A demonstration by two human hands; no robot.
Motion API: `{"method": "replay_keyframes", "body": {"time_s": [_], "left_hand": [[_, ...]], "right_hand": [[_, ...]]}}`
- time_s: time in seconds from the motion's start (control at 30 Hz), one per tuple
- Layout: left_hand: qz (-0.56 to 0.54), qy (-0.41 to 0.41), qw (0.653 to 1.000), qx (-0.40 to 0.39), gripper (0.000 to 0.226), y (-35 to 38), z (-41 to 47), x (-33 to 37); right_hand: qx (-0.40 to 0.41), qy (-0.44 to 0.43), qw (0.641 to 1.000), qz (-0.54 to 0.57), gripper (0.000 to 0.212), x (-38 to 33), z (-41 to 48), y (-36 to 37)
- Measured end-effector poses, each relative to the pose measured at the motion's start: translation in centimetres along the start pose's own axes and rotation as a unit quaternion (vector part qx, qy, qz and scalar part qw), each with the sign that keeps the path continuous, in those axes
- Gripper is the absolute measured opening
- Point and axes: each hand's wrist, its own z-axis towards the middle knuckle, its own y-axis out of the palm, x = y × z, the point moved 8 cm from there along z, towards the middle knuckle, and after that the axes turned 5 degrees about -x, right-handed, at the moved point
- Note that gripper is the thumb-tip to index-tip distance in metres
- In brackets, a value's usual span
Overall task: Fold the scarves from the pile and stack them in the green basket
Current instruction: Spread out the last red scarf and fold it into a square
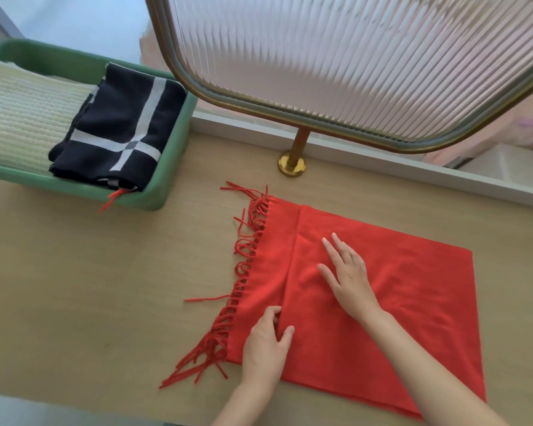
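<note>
At left edge, green basket [174,155] cut off, cream scarf [22,118] partly under dark scarf [117,124], shapes behind ribbed screen [351,56] blurred

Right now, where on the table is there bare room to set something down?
Bare table left of the red scarf, in front of the green basket; a narrow strip between scarf and brass foot. The basket is crowded with folded scarves.

Head-worn view, looking steeply down, close over table [105,287]

Left grip [266,345] pinching, right grip [348,278] flat
</note>
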Motion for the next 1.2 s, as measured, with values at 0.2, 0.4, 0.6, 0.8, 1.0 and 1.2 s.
{"method": "replay_keyframes", "body": {"time_s": [0.2, 0.4, 0.6, 0.8, 1.0, 1.2], "left_hand": [[-0.091, -0.031, 0.995, 0.009, 0.022, -1.2, 0.5, -0.6], [0.054, 0.055, 0.996, 0.045, 0.013, -1.8, 0.1, 0.6], [0.037, 0.07, 0.996, 0.049, 0.011, -1.5, 0.1, 0.0], [0.074, 0.116, 0.988, 0.075, 0.021, -3.0, -1.5, -0.7], [0.176, 0.181, 0.962, 0.105, 0.035, -4.6, -3.3, -3.3], [0.154, 0.208, 0.964, 0.058, 0.042, -4.7, -4.1, -5.3]], "right_hand": [[0.06, -0.05, 0.995, 0.065, 0.069, -3.3, 3.4, -2.1], [-0.043, -0.205, 0.977, -0.035, 0.051, -5.9, 6.4, -1.8], [-0.151, -0.325, 0.932, -0.063, 0.04, -10.2, 2.5, 0.0], [-0.198, -0.365, 0.908, -0.063, 0.035, -11.2, -1.4, 2.6], [-0.247, -0.387, 0.879, -0.128, 0.036, -11.8, -3.6, 4.8], [-0.241, -0.4, 0.881, -0.08, 0.013, -13.1, -4.9, 6.1]]}}
